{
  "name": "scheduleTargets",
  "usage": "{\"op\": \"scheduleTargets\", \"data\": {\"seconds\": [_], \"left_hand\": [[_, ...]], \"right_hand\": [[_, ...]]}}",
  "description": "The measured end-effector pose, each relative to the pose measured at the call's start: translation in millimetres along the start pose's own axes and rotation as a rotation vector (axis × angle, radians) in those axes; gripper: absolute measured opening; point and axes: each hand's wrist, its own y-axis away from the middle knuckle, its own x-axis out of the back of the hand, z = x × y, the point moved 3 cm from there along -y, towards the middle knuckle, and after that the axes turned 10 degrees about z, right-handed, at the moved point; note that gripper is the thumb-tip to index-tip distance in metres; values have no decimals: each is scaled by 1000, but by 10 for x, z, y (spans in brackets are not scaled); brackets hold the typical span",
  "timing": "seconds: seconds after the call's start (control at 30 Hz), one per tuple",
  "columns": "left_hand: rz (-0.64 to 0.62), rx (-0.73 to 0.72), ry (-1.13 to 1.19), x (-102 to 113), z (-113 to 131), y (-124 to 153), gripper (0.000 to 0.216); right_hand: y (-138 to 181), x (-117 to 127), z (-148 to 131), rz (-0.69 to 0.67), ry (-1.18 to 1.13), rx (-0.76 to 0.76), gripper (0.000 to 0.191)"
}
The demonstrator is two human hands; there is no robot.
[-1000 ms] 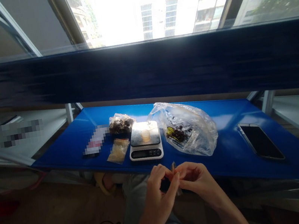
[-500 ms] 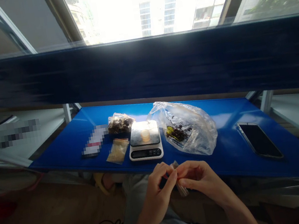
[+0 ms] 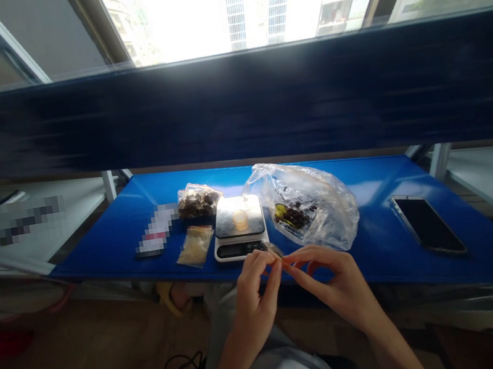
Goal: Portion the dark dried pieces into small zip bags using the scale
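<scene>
My left hand (image 3: 254,289) and my right hand (image 3: 330,274) meet at the table's front edge, fingertips pinched together on a small clear plastic bag (image 3: 274,248). Most of the bag is hidden by the fingers. Just beyond them stands a white digital kitchen scale (image 3: 222,252), its lower right corner partly covered by the bag. On the scale's plate sits a small, pale orange translucent cup (image 3: 239,219). To the right, a large clear plastic bag (image 3: 343,219) holds dark pieces (image 3: 298,217) and something yellow-green.
Left of the scale lie a flat zip bag (image 3: 195,247), a fuller bag of brown pieces (image 3: 197,201) and a blurred-out packet (image 3: 156,231). A smartphone (image 3: 427,223) rests at the right of the blue table (image 3: 383,262). A dark blue panel (image 3: 234,108) spans the back.
Both hands have risen toward the scale with the small plastic bag. Its end, which hung below the fingers, now points up and away, in front of the scale's corner.
</scene>
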Motion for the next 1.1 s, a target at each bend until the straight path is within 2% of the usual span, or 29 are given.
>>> {"op": "scheduleTargets", "data": {"seconds": [0.17, 0.33, 0.6, 0.7, 0.8, 0.93, 1.03, 1.1], "left_hand": [[-3, -96, -83, -32, 40, -7, 16], [-27, -163, -226, -67, 20, -9, 19], [-12, -157, -342, -44, -49, 21, 19], [-5, -142, -350, -22, -68, 48, 20], [-61, -90, -339, -17, -104, 88, 20], [-134, -13, -315, -24, -150, 123, 20], [-102, -5, -238, -15, -125, 110, 19], [-63, -25, -182, 5, -91, 93, 20]], "right_hand": [[26, 13, -5, 124, 50, 89, 6], [66, -2, 42, 180, 83, 136, 7], [163, -136, 183, 184, 154, 173, 11], [127, -107, 192, 230, 202, 183, 13], [55, -29, 179, 279, 244, 156, 13], [20, -13, 164, 175, 212, 70, 11], [56, -61, 167, 90, 209, 16, 5], [75, -84, 188, 34, 206, -17, 13]]}}
